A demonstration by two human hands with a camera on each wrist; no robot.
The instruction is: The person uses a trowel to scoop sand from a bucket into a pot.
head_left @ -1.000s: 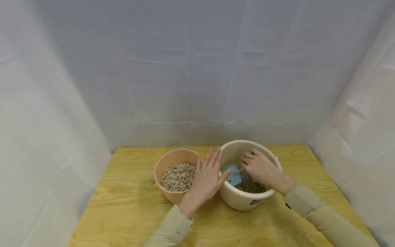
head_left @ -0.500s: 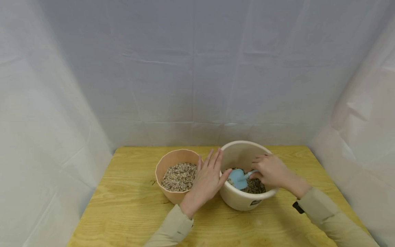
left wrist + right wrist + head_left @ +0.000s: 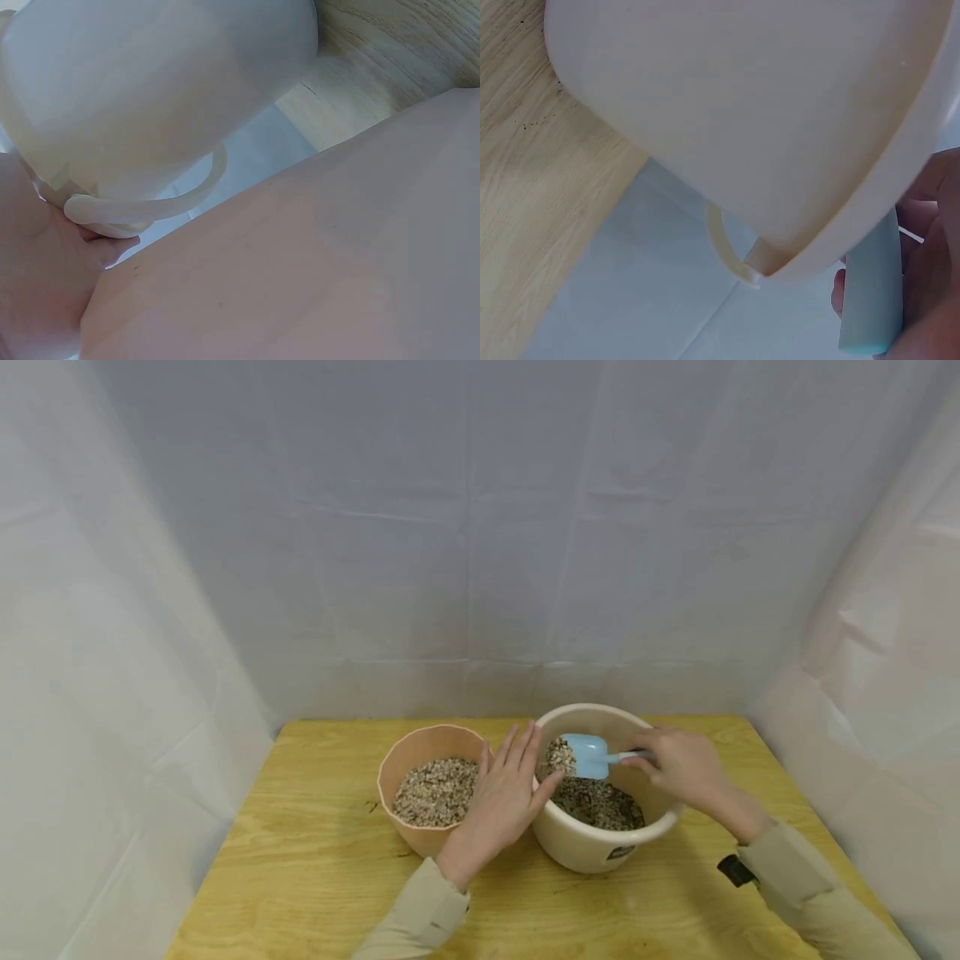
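Over the cream bucket [image 3: 600, 847] near the table's [image 3: 300, 877] far edge, the right hand [image 3: 678, 766] pinched the handle of the light, stiff blue scoop [image 3: 588, 755], loaded with spillable gravel [image 3: 555, 755], while the left hand [image 3: 502, 797] lay flat-fingered between the bucket and the orange pot [image 3: 401, 760].

Wooden surface [image 3: 315, 877] under everything, grain running left-right, small dark specks at 9 o'clock of centre. White sheeting [image 3: 480, 543] hangs behind at 12 o'clock and along both sides, creased.

The right hand [image 3: 678, 766] hides most of the blue scoop's handle [image 3: 626, 757].
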